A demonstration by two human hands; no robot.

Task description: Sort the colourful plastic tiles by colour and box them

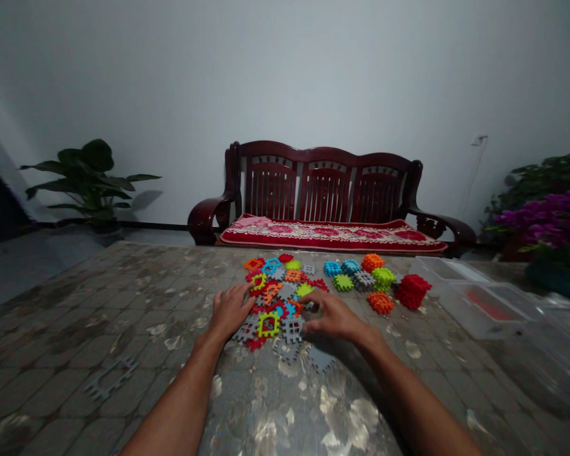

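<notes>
A loose heap of flat plastic interlocking tiles with notched edges lies on the table in front of me, in red, orange, blue, lime green and grey. My left hand [232, 309] rests at the heap's left side, fingers stretched out, beside a lime green window tile [258, 283]. At the right side, my right hand [331, 315] hovers close to a grey lattice tile [293, 330], thumb and forefinger apart with nothing visible between them. Between the hands lies a lime green frame tile [276, 324]. A plain grey tile [321, 358] sits just below my right hand.
Sorted stacks stand to the right, including a tall red stack [412, 291] and an orange stack [380, 303]. Clear plastic boxes [496, 307] are farther right. One grey frame tile [111, 378] lies alone at left. A wooden bench [323, 190] is behind the table.
</notes>
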